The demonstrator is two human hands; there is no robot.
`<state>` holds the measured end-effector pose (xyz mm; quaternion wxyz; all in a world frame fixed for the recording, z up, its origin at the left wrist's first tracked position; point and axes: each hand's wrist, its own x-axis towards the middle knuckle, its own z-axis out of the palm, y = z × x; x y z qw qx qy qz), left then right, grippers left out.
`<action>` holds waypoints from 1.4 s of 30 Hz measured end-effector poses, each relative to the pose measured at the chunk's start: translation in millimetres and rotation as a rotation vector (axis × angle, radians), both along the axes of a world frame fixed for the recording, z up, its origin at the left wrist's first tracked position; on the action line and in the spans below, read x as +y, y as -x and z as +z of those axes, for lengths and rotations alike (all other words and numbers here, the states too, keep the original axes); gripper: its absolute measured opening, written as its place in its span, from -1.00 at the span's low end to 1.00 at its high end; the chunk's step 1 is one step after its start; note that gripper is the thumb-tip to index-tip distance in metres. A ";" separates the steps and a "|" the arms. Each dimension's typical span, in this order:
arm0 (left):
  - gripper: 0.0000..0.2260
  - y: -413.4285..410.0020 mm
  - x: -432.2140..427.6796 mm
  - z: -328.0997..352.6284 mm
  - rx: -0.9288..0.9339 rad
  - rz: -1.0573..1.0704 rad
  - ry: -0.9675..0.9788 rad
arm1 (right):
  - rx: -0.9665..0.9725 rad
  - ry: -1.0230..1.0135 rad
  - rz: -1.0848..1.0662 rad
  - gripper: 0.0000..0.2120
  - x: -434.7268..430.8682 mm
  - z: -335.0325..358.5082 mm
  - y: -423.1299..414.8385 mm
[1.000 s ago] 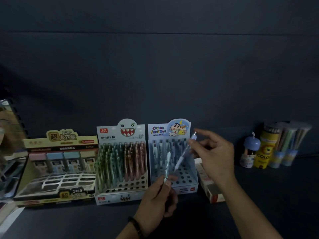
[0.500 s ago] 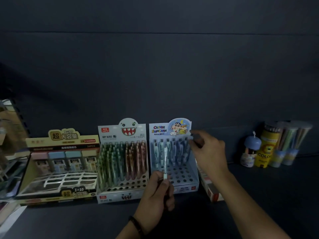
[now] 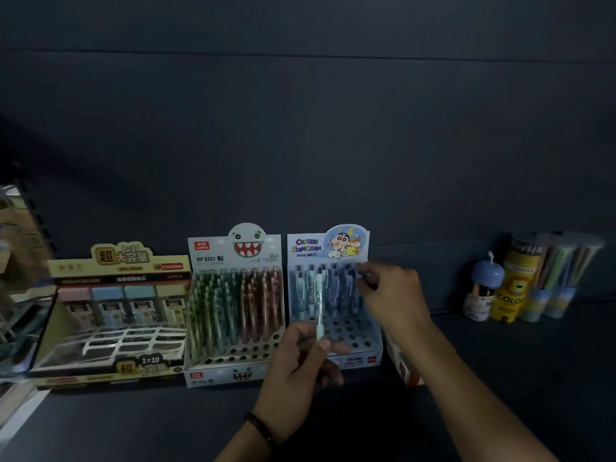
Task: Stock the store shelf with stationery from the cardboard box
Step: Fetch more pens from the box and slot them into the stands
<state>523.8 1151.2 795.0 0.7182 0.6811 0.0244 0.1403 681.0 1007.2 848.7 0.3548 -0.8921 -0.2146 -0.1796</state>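
Three display boxes stand side by side on the dark shelf point(image 3: 133, 425). Far left is the lead-refill box point(image 3: 120, 258), with its front slots bare. Next is the monster pen display point(image 3: 213, 251), nearly full, with only its front holes open.

Your left hand point(image 3: 300, 365) pinches a pale pen point(image 3: 319, 301) by its lower end between thumb and fingers. It holds the pen upright in front of the cartoon pen display point(image 3: 310, 248); the tip is hidden in your grip. That display has pens in its back rows and empty holes across the front.

Your right hand point(image 3: 393, 295) has its fingers curled on the top of a second pen point(image 3: 362, 276) at the back row's right corner. Blur hides whether this one is fully seated. A small carton point(image 3: 405, 368) lies behind your right forearm, and well apart at far right stand the pencil tubes point(image 3: 546, 285). The cardboard box is out of view.

Step in hand, as judged: filling the cartoon pen display one pen per hole. The next move calls for releasing the second pen once it sits straight. Then lower the pale pen tip-first into a free hole just ahead of the filled rows — keep it vertical so it does not knock its neighbours.
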 end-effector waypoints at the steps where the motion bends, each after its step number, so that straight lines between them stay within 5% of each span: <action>1: -0.90 0.1 0.4 -0.1 0.001 -0.003 0.003 | 0.013 0.009 0.007 -0.75 -0.2 0.8 0.2; 9: -0.92 -4.9 3.5 -9.6 -0.055 0.071 0.022 | 0.012 -0.234 0.065 -0.81 -2.8 13.3 28.0; 15: -0.92 -3.7 2.2 -7.8 -0.099 0.102 0.017 | 0.197 -0.433 0.350 -0.91 6.5 19.9 51.5; 20: -0.91 -1.4 3.8 -7.1 -0.114 0.164 -0.028 | 0.210 -0.414 0.408 -0.92 15.1 19.1 56.5; 26: -0.90 1.8 2.9 -5.2 -0.154 0.229 -0.129 | 0.202 -0.425 0.381 -0.94 25.0 22.6 60.6; 29: -0.88 3.3 3.2 -4.0 -0.150 0.247 -0.211 | 0.207 -0.431 0.386 -0.77 26.8 26.9 60.8; 36: -0.79 6.1 4.7 1.4 -0.103 0.308 -0.081 | 0.121 -0.425 0.357 -0.70 33.6 22.8 63.1; 42: -0.71 4.0 9.1 -4.4 -0.155 0.448 -0.380 | 0.008 -0.474 0.187 -0.74 38.1 30.2 52.4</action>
